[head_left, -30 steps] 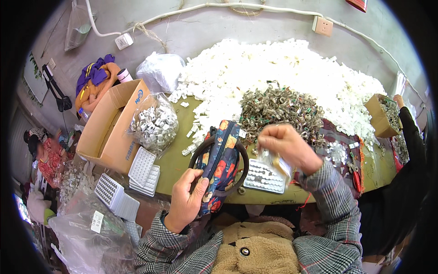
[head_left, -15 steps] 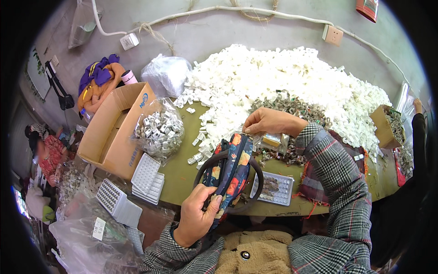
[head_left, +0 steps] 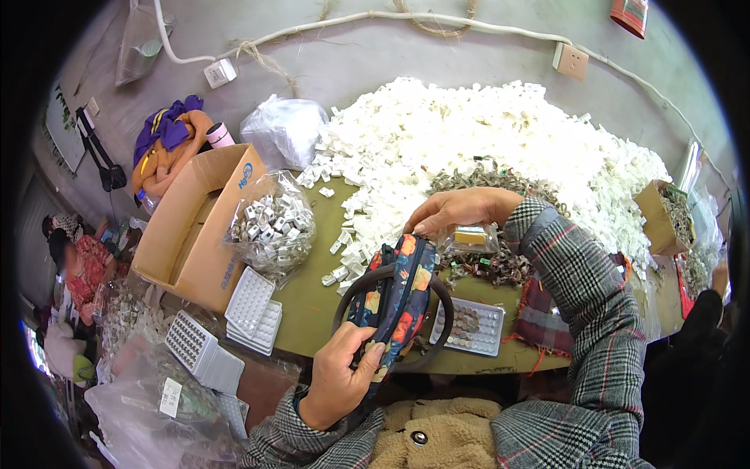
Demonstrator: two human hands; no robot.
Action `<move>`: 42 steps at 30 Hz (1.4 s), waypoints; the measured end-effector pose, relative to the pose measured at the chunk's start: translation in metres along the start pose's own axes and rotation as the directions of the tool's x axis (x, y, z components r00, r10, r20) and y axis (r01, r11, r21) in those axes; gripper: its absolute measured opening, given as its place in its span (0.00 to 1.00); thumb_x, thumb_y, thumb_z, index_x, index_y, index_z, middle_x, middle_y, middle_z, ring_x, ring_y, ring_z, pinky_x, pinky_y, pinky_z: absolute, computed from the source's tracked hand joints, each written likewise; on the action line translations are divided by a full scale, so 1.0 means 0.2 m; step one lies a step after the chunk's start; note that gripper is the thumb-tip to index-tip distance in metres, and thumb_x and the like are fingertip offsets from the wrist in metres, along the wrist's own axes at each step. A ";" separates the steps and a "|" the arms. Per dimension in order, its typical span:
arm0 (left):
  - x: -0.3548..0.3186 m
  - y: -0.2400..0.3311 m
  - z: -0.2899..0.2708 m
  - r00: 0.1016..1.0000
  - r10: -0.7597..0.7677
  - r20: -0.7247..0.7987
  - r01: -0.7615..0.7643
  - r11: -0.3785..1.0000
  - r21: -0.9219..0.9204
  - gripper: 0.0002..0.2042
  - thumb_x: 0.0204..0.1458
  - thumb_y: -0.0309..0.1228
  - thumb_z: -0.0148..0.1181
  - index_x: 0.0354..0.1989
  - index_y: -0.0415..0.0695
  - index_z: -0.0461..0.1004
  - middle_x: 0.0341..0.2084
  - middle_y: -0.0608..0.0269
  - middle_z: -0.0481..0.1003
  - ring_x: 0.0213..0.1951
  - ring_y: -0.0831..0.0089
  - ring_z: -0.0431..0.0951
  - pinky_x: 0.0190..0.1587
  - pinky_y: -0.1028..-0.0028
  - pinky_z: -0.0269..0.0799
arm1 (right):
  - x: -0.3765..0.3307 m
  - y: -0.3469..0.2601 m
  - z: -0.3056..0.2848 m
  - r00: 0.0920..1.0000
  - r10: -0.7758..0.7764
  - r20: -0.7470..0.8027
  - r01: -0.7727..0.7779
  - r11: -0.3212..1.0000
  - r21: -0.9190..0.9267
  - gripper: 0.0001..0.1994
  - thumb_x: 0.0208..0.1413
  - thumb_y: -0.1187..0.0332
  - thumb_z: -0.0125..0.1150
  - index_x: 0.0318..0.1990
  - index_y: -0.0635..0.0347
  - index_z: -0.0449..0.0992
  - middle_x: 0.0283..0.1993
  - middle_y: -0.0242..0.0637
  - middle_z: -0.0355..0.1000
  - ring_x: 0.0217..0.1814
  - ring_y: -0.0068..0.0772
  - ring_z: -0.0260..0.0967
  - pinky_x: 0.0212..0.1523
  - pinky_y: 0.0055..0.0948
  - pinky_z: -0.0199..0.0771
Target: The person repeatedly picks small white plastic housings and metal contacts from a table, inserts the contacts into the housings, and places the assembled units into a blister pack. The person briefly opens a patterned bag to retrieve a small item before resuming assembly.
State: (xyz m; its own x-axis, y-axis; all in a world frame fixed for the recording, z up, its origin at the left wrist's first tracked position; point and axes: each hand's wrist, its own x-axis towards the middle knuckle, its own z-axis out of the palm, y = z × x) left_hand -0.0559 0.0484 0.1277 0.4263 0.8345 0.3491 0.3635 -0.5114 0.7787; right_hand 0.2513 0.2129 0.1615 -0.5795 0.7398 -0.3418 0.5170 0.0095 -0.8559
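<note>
A dark floral zip handbag (head_left: pixel 404 293) with two dark loop handles is held upright in front of my chest. My left hand (head_left: pixel 337 379) grips its near end, thumb and fingers closed on the fabric. At the bag's far end, the fingers of my right hand (head_left: pixel 462 209) are pinched together by the end of the zipper; whether a zip pull is between them is hidden. Below my right wrist lies a clear packet with a yellowish block (head_left: pixel 470 234). A white tray of round metal pieces (head_left: pixel 469 327) rests beside the bag's right handle.
Small white plastic parts (head_left: pixel 484 117) are heaped along the wall, with metal pieces (head_left: pixel 500 270) before them. Left stand a cardboard box (head_left: pixel 195 227), a bag of parts (head_left: pixel 273 223) and stacked trays (head_left: pixel 254 309). A co-worker's hand (head_left: pixel 719 280) shows at far right.
My right hand has shifted slightly left, to the bag's far end, and the bag has tilted a little. The co-worker's hand at far right has come down.
</note>
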 end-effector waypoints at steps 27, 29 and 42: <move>0.14 0.03 -0.10 0.928 -0.206 0.309 0.211 0.977 0.019 0.11 0.57 0.32 0.63 0.34 0.35 0.72 0.18 0.65 0.72 0.19 0.82 0.70 0.23 0.76 0.65 | -0.12 -0.23 0.06 0.981 0.100 -0.169 -0.161 0.902 -0.400 0.08 0.54 0.70 0.64 0.32 0.69 0.80 0.26 0.34 0.77 0.28 0.22 0.71 0.31 0.28 0.71; 0.18 0.02 -0.09 0.930 -0.209 0.304 0.198 0.978 0.066 0.11 0.58 0.33 0.62 0.32 0.36 0.72 0.18 0.57 0.72 0.19 0.70 0.71 0.24 0.69 0.66 | -0.15 -0.28 0.10 0.984 0.048 -0.173 -0.118 0.898 -0.424 0.08 0.53 0.70 0.64 0.32 0.69 0.80 0.26 0.36 0.77 0.28 0.25 0.71 0.31 0.30 0.72; 0.13 -0.14 0.03 0.946 -0.218 0.241 0.324 0.686 -0.651 0.09 0.62 0.30 0.56 0.31 0.38 0.75 0.24 0.75 0.71 0.26 0.88 0.65 0.29 0.82 0.61 | -0.30 -0.63 0.80 0.994 -0.108 -0.033 0.036 0.577 -0.816 0.08 0.44 0.73 0.65 0.31 0.69 0.78 0.33 0.50 0.79 0.37 0.48 0.80 0.33 0.40 0.80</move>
State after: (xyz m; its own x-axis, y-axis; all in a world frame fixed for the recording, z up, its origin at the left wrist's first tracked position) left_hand -0.0492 0.0837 0.1121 0.5232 0.8515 0.0346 -0.1518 0.0532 0.9870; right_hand 0.1193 0.0594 0.2277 -0.6110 0.7560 -0.2347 0.7916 0.5809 -0.1895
